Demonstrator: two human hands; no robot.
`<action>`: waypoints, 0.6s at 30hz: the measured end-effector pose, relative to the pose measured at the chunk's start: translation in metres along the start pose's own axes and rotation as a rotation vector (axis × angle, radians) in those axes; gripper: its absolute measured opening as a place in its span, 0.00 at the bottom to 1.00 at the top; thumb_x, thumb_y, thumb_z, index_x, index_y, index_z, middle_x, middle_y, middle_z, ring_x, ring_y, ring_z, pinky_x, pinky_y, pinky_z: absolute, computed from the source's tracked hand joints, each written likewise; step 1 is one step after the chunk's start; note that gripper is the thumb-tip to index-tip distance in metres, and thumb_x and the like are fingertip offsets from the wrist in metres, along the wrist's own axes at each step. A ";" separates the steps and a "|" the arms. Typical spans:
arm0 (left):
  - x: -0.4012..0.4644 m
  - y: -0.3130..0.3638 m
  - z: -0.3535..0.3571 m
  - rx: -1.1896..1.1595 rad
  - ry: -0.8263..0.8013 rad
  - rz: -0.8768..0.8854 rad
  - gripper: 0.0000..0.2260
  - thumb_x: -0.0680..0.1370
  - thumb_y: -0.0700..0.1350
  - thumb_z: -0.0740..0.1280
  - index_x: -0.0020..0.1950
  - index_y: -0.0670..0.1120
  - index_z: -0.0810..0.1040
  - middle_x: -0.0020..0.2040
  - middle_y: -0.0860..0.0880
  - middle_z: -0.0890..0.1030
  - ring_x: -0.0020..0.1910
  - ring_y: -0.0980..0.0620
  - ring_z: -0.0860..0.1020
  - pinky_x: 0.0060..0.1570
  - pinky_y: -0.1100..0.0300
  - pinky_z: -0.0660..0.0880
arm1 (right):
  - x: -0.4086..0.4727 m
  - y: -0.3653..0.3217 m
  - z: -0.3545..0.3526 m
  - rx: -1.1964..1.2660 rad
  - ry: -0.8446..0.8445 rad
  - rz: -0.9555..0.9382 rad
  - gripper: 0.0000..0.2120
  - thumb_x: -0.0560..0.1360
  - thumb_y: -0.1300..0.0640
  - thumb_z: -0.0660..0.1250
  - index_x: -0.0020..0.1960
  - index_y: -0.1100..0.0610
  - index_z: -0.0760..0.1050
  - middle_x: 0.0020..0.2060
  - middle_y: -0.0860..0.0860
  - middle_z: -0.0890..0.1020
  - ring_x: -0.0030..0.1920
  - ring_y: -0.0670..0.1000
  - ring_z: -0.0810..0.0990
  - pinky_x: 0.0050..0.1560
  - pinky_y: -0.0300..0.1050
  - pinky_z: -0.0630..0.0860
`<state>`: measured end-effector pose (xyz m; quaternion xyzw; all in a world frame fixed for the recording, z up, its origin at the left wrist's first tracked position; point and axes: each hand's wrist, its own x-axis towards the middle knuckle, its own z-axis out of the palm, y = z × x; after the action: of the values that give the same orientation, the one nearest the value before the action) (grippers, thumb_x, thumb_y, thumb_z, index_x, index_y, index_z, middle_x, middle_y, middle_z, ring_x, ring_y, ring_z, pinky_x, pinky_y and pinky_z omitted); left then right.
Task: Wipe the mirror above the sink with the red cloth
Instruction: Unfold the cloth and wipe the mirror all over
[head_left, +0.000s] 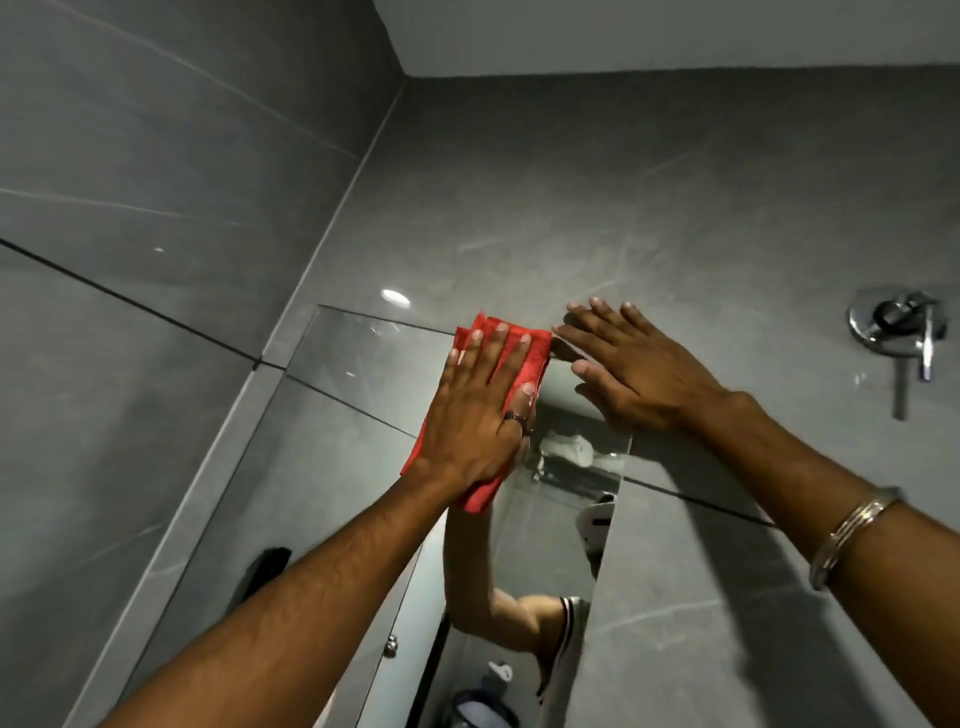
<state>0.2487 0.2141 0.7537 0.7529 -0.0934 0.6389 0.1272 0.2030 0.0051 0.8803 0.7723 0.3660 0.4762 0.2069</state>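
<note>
The frameless mirror (363, 374) hangs on the grey tiled wall and reflects tiles, an arm and a shelf. My left hand (480, 410) lies flat, fingers spread, and presses the folded red cloth (524, 353) against the glass near the mirror's top edge. The cloth's lower end (480, 499) sticks out under my wrist. My right hand (636, 364) rests flat and open on the mirror's upper right corner and the wall beside it, holding nothing. It lies just right of the cloth, not touching it. The sink is out of view.
A chrome wall tap (896, 332) with a lever sits on the tiles at the right. A side wall of grey tiles (130, 312) meets the mirror wall at the left corner. A metal bracelet (852, 535) circles my right wrist.
</note>
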 end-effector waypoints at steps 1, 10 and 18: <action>0.000 -0.009 -0.001 0.006 0.003 -0.003 0.30 0.83 0.60 0.43 0.81 0.56 0.32 0.84 0.51 0.36 0.82 0.51 0.34 0.82 0.46 0.36 | 0.010 -0.005 0.001 -0.011 -0.006 -0.018 0.31 0.82 0.38 0.39 0.83 0.45 0.48 0.84 0.47 0.48 0.83 0.47 0.41 0.82 0.49 0.36; 0.014 -0.144 -0.020 0.004 0.078 -0.062 0.27 0.83 0.58 0.42 0.78 0.59 0.31 0.82 0.52 0.37 0.82 0.49 0.36 0.81 0.47 0.36 | 0.132 -0.060 0.021 -0.078 -0.046 -0.152 0.29 0.82 0.36 0.33 0.82 0.40 0.46 0.83 0.44 0.46 0.83 0.47 0.38 0.83 0.56 0.37; 0.029 -0.238 -0.037 -0.044 0.090 -0.123 0.27 0.83 0.60 0.42 0.79 0.55 0.36 0.84 0.49 0.41 0.81 0.52 0.36 0.82 0.45 0.39 | 0.221 -0.106 0.044 -0.230 0.011 -0.150 0.28 0.82 0.35 0.33 0.81 0.36 0.42 0.83 0.45 0.42 0.83 0.52 0.37 0.80 0.65 0.35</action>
<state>0.2904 0.4521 0.7709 0.7248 -0.0553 0.6608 0.1866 0.2646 0.2439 0.9182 0.7114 0.3667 0.5024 0.3272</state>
